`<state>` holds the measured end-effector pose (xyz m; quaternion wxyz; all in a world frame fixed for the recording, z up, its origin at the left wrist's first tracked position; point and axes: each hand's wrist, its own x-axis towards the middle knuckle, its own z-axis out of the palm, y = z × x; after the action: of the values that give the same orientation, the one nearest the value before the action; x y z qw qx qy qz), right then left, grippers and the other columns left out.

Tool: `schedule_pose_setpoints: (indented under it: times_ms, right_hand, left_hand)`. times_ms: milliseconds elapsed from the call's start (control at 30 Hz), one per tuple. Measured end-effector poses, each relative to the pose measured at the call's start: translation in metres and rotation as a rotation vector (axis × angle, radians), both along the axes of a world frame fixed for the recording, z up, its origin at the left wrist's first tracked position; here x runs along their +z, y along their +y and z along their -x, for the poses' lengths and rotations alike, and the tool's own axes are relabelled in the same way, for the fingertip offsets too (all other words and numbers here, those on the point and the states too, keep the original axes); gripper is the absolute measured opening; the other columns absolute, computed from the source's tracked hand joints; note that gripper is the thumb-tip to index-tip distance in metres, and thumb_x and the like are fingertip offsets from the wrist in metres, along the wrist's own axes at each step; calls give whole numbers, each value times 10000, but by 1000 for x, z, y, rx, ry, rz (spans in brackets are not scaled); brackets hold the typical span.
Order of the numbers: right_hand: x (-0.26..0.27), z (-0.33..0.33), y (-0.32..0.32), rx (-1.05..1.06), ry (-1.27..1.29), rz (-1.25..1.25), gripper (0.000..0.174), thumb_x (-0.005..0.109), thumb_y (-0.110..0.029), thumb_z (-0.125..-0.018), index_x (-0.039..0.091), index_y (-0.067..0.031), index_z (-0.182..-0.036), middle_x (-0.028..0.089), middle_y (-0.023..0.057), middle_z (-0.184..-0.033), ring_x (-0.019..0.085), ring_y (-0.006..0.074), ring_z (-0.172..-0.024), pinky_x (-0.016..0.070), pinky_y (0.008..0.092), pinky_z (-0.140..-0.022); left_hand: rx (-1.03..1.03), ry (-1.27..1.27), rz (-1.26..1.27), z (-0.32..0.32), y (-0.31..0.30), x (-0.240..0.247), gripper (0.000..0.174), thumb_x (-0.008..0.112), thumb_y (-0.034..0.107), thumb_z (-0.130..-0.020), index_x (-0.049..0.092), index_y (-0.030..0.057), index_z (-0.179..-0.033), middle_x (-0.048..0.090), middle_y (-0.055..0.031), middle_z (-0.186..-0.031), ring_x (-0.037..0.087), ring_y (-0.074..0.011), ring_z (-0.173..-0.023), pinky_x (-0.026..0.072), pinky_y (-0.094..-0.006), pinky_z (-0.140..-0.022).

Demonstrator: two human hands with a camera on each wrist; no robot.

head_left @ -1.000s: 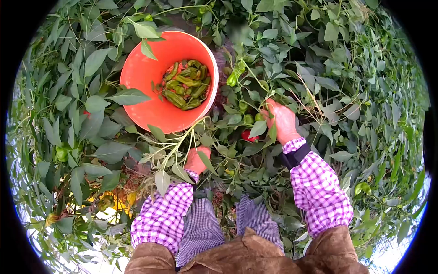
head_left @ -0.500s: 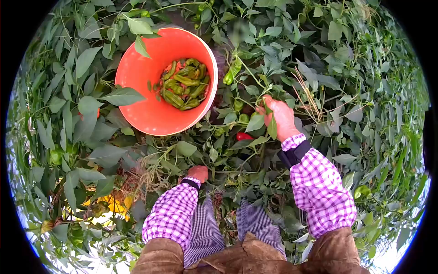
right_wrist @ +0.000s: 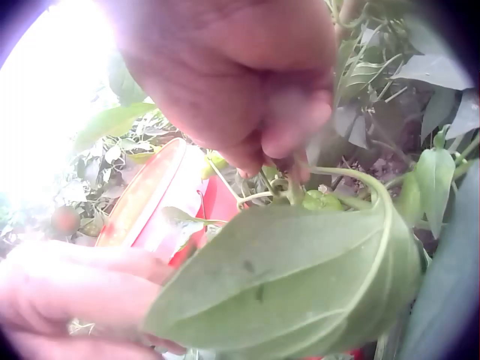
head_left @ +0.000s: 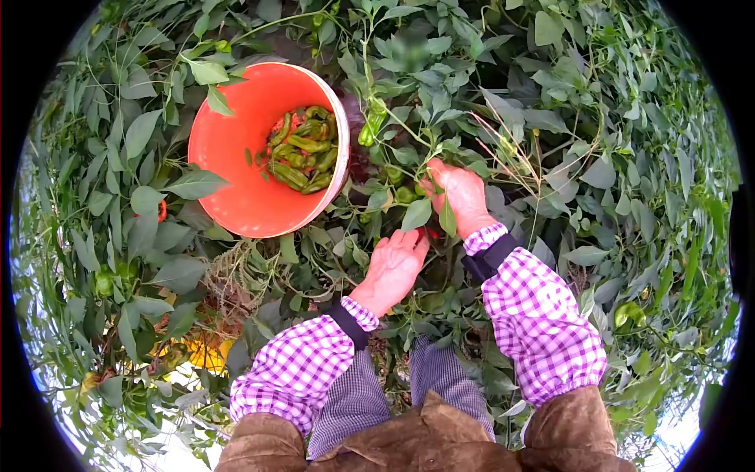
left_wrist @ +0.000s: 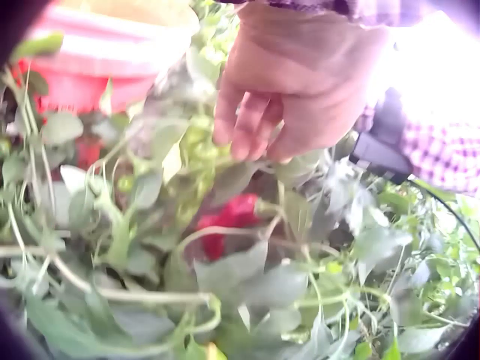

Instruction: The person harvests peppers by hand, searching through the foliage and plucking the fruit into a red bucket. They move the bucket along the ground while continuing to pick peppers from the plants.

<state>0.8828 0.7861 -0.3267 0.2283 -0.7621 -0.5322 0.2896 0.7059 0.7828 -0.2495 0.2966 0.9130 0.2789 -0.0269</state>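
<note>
My right hand (head_left: 458, 195) pinches a pepper plant stem (right_wrist: 296, 180) between thumb and curled fingers. A large leaf (right_wrist: 292, 281) hangs just below that grip in the right wrist view. My left hand (head_left: 392, 271) reaches in from the lower left with its fingers loosely extended, holding nothing. Beneath its fingertips in the left wrist view is a red pepper (left_wrist: 229, 221), partly covered by leaves. Green peppers (head_left: 405, 193) hang beside the right hand's fingers, and another green pepper (head_left: 373, 126) hangs farther up the plant.
An orange-red bucket (head_left: 228, 157) with several green peppers (head_left: 303, 153) in it stands tilted among the plants at upper left. Dense foliage surrounds both hands. Dry thin stalks (head_left: 515, 153) stick up right of the right hand. Yellow material (head_left: 206, 355) shows at lower left.
The left hand held a leafy branch by the bucket, let it go, then moved up and right towards the red pepper. The right hand keeps its grip on the stem.
</note>
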Motion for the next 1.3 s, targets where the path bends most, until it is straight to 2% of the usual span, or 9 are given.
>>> schedule_pose_setpoints:
  times_ms: [100, 133, 333, 500, 600, 767, 933, 1233, 1300]
  right_hand:
    - [15, 1, 3, 45, -74, 16, 158, 595, -176, -824, 557, -31, -873, 603, 125, -705, 622, 262, -659, 498, 359, -623]
    - [45, 0, 8, 184, -336, 95, 154, 600, -195, -825, 548, -58, -873, 618, 122, -726, 630, 299, -673, 499, 380, -612]
    - [50, 6, 7, 189, -345, 135, 250, 650, -279, -787, 539, -77, -882, 617, 120, -748, 625, 319, -684, 491, 411, -594]
    - [36, 4, -11, 267, -369, 59, 201, 625, -196, -755, 559, -75, -901, 625, 117, -770, 637, 288, -680, 504, 393, -583]
    - [37, 3, -19, 367, -462, 66, 181, 583, -105, -705, 582, -79, -884, 620, 133, -822, 642, 249, -643, 507, 372, -563]
    - [34, 8, -23, 315, -394, 20, 137, 585, -106, -749, 581, -81, -884, 546, 105, -862, 596, 289, -781, 484, 403, -665]
    - [35, 9, -32, 265, -354, -71, 217, 584, -107, -742, 598, -81, -957, 552, 87, -946, 564, 254, -900, 456, 388, -749]
    - [38, 12, -23, 152, -329, -74, 227, 531, -100, -794, 574, -102, -1017, 619, 116, -857, 637, 307, -690, 508, 404, -582]
    - [36, 12, -24, 192, -364, 48, 230, 514, -86, -795, 552, -92, -1022, 604, 136, -953, 636, 316, -700, 516, 407, -600]
  left_hand:
    - [20, -53, 136, -6, -26, -46, 275, 635, 184, -803, 626, 56, -1046, 478, -145, -1190, 549, -298, -994, 464, -422, -802]
    - [15, -59, 144, -10, -25, -45, 275, 635, 184, -803, 626, 56, -1046, 478, -145, -1190, 549, -298, -994, 464, -422, -802]
    - [-153, -94, 169, -11, -5, -44, 202, 666, 203, -780, 641, 60, -922, 449, -157, -1224, 496, -317, -1116, 508, -368, -772]
    - [-106, -61, 171, -11, -16, -39, 126, 607, 172, -766, 611, 58, -820, 560, -114, -896, 524, -294, -1036, 257, -599, -989]
    - [-124, 15, -85, -14, -26, -21, 123, 589, 117, -686, 596, 39, -781, 564, -112, -826, 540, -286, -970, 308, -534, -963]
    - [-90, 108, -172, -19, -29, 5, 90, 582, 99, -610, 562, 70, -693, 542, -75, -649, 564, -242, -759, 341, -392, -719]
    - [-17, 74, -109, -20, -24, 28, 66, 589, 117, -614, 538, 83, -636, 531, -62, -616, 553, -231, -745, 340, -398, -676]
    - [141, 114, 89, -19, -13, 60, 137, 583, 141, -726, 535, 47, -639, 576, -94, -659, 533, -269, -742, 388, -406, -667]
    - [183, 107, 213, -18, -12, 66, 148, 582, 139, -728, 527, 45, -628, 559, -98, -635, 535, -269, -719, 394, -404, -652]
